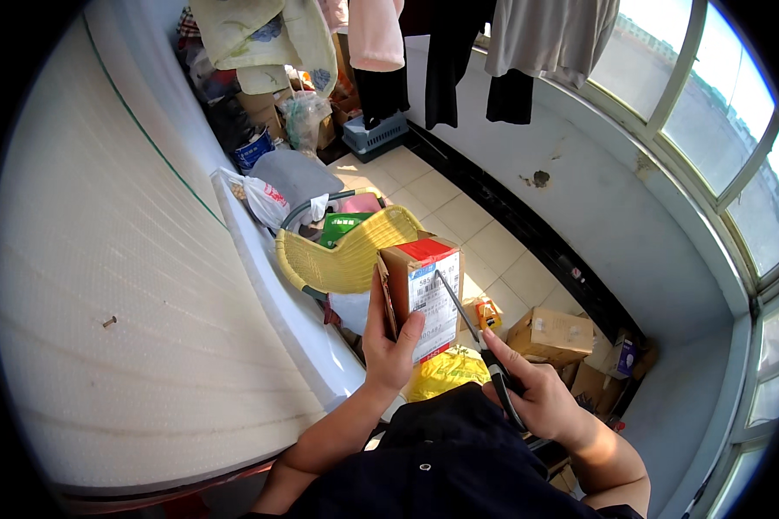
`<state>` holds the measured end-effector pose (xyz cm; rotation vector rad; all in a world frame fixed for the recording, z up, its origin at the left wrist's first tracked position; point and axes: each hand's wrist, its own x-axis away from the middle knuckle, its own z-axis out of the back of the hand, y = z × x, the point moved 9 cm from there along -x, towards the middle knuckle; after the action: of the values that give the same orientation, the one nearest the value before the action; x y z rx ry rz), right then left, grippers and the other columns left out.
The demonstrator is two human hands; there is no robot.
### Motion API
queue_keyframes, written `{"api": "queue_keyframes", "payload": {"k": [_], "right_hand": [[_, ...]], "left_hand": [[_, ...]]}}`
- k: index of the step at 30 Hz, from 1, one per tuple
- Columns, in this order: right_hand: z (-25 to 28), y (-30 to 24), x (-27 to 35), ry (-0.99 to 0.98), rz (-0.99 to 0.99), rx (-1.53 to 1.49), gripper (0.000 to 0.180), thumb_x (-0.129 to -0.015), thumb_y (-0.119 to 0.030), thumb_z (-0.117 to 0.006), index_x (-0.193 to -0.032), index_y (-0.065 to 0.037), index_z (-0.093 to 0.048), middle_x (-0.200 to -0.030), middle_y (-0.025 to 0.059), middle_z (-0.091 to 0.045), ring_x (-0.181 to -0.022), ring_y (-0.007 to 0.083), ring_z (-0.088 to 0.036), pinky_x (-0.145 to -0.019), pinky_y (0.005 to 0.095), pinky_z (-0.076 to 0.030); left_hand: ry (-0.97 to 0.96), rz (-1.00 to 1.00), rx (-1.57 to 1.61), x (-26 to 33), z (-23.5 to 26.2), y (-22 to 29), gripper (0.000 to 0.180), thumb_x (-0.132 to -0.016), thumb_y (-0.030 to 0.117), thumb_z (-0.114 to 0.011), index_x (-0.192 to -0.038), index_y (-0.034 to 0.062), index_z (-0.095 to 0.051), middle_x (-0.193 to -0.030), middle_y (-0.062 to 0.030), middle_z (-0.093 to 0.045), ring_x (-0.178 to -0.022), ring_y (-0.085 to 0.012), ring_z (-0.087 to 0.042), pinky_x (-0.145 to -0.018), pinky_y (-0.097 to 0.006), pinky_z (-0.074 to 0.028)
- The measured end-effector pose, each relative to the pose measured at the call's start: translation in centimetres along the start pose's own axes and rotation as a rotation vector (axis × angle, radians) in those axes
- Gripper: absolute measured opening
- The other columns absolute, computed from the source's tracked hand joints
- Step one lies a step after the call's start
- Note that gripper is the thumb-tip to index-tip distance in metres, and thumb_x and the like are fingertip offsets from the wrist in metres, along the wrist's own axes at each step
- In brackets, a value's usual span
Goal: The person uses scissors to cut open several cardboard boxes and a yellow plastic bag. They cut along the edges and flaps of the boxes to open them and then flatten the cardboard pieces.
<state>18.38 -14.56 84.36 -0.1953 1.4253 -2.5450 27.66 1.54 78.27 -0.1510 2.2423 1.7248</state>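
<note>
"Where's the carton [420, 298]?"

"Held up in the air over the tiled floor [459, 216], in the left hand [394, 350]. That hand is closed on its left side, thumb pressed on the lower left corner of the white label [434, 311]."

"And the right hand [541, 398]?"

"Gripping scissors [498, 377] by the dark handles, forefinger laid along them toward the blades."

"How do the two line up?"

"The carton is ahead and to the left of the right hand. Its long axis runs roughly away from the body; the scissors slant across it, from the lower right up to the label's upper part. The left hand is nearer, being already on it."

"Is the tip touching?"

"I can't tell. It overlaps the label from this angle, but any gap is hidden. Nor can I make out whether the blades are parted; they look like one dark line."

"What else is hidden?"

"Most left fingers, behind the carton; its far side and underside; the right fingers inside the handles. The yellow bag [446, 372] below is partly cut off by the dark clothing [441, 458]."
</note>
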Motion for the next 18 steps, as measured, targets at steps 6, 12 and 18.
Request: {"api": "queue_keyframes", "payload": {"k": [6, 12, 18], "right_hand": [[-0.2, 0.9, 0.6, -0.061, -0.099, -0.134, 0.066, -0.091, -0.010, -0.060, -0.147, -0.016, -0.027, -0.063, -0.0015, -0.054, -0.053, 0.0035, -0.047, -0.054, 0.0208, -0.042], [-0.4, 3.9, 1.0, -0.176, -0.216, -0.226, 0.065, -0.093, -0.016, -0.059, -0.148, -0.016, -0.024, -0.063, -0.0042, -0.053, -0.053, 0.0019, -0.045, -0.053, 0.0198, -0.041], [-1.2, 7.6, 1.5, -0.278, -0.342, -0.254, 0.060, -0.091, -0.023, -0.060, -0.144, -0.016, -0.034, -0.082, 0.0080, -0.063, -0.073, 0.0108, -0.053, -0.076, 0.0244, -0.045]], "left_hand": [[-0.040, -0.079, -0.090, 0.1, -0.3, 0.4, 0.074, -0.088, 0.011, -0.059, -0.145, -0.0047, -0.014, -0.135, -0.0166, -0.044, -0.119, -0.0203, -0.047, -0.099, -0.031, -0.038], [-0.064, -0.214, -0.272, -0.1, -1.0, 1.4, 0.074, -0.086, 0.011, -0.061, -0.144, -0.0059, -0.018, -0.131, -0.0178, -0.048, -0.116, -0.0213, -0.051, -0.097, -0.032, -0.040], [-0.042, -0.182, -0.233, -2.5, -1.9, 0.2, 0.072, -0.087, 0.011, -0.060, -0.143, -0.0060, -0.019, -0.133, -0.0167, -0.046, -0.116, -0.0208, -0.051, -0.096, -0.031, -0.041]]}}
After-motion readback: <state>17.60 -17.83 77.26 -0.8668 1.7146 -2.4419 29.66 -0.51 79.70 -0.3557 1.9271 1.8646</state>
